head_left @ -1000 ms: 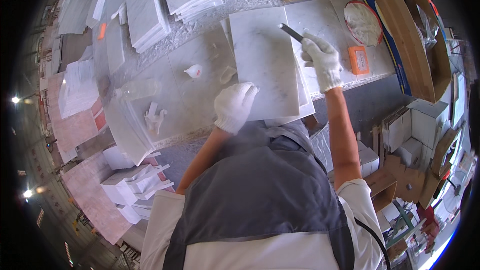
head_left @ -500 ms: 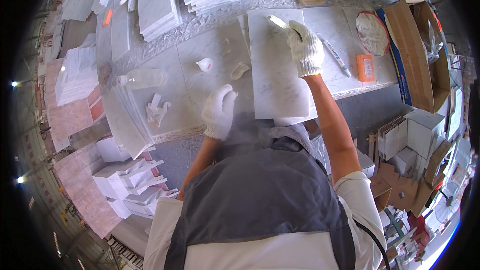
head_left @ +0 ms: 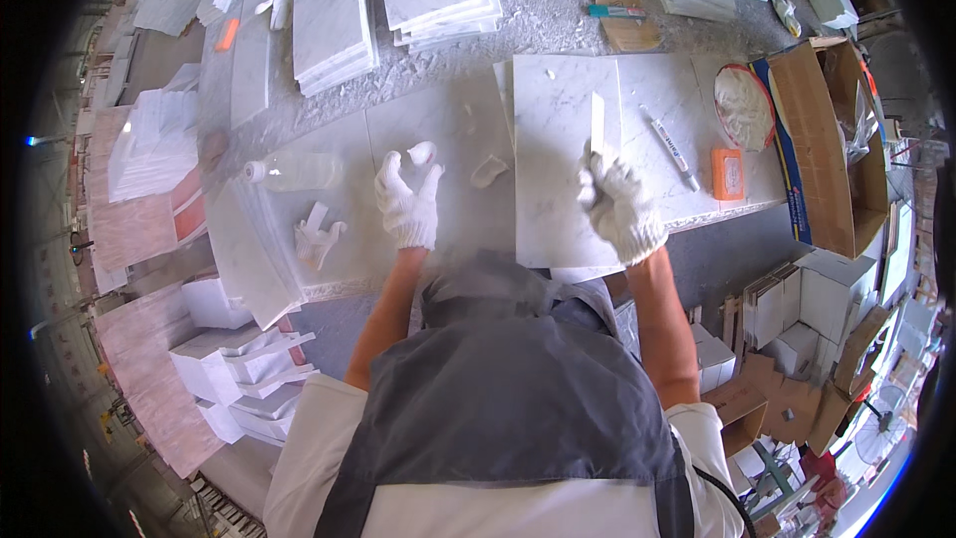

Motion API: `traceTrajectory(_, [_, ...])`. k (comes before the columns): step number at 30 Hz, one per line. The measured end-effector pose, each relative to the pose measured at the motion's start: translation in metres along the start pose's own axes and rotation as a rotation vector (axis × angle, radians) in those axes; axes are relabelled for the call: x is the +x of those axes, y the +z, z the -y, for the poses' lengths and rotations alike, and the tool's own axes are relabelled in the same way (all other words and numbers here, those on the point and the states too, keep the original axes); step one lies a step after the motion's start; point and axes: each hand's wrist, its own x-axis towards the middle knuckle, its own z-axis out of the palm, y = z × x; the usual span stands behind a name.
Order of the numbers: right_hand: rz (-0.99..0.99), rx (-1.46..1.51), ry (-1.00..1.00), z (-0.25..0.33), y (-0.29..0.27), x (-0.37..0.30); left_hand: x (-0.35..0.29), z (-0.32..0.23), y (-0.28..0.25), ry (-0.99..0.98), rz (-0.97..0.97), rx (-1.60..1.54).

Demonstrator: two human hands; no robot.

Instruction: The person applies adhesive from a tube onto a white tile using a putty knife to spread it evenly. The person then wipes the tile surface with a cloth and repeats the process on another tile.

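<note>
My left hand [head_left: 408, 203], in a white knit glove, reaches with thumb and fingers apart around a small white rounded object [head_left: 422, 152]. The fingertips are very near it; whether they touch it I cannot tell. In my gloved right hand [head_left: 622, 201] is a flat narrow tool with a pale blade [head_left: 597, 120]; the fingers hide its grip end. That hand is over the right part of a grey-veined white marble tile [head_left: 553, 189]. Between my hands, left of this tile, lies a small beige-white scrap [head_left: 488, 171].
A paint marker [head_left: 671, 149], an orange block [head_left: 728, 173] and a red-rimmed dish of white powder [head_left: 744, 108] lie to the right, beside a cardboard box [head_left: 822, 139]. Leftward are a clear bottle [head_left: 299, 170] and a crumpled glove [head_left: 318, 239]. Tile stacks [head_left: 334, 20] stand at the back.
My right hand has drawn the tool back toward me from the tile's far part, its blade now pointing away. My left hand has moved forward and opened around the small white object.
</note>
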Motion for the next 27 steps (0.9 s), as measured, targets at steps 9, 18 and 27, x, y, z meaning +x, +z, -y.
traceTrajectory(9, [-0.103,0.368,0.180,0.014,0.010,-0.005,0.022,-0.003,0.009,0.047,0.085,-0.175])
traceTrajectory(18, [-0.251,-0.753,-0.228,0.021,0.031,0.054,0.043,-0.069,-0.002,-0.103,0.354,-0.918])
traceTrajectory(27, [-0.217,-1.078,-0.327,0.016,0.034,0.070,0.039,-0.089,-0.003,-0.267,0.376,-0.930])
